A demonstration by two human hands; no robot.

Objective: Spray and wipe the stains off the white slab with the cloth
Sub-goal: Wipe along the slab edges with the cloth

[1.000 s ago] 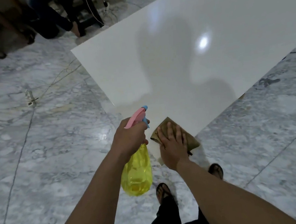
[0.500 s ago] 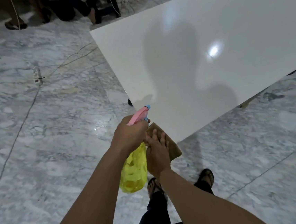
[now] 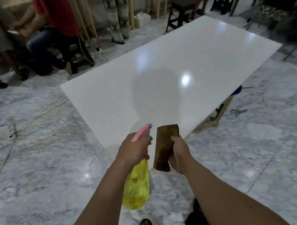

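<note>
While my left hand (image 3: 134,151) grips the sprayer (image 3: 137,178) and my right hand (image 3: 179,153) clutches the cloth (image 3: 165,145) off the slab (image 3: 168,85), a stray squirt could wet the floor (image 3: 40,168).

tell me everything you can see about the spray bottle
The spray bottle has a translucent yellow body that looks like plastic, a pink spray head and a small blue nozzle tip. The left hand grips its neck, fingers curled round it under the head. It hangs roughly upright, body down over the marble floor, nozzle pointing toward the near corner of the white slab, which it does not touch. How much liquid it holds cannot be told.
</note>
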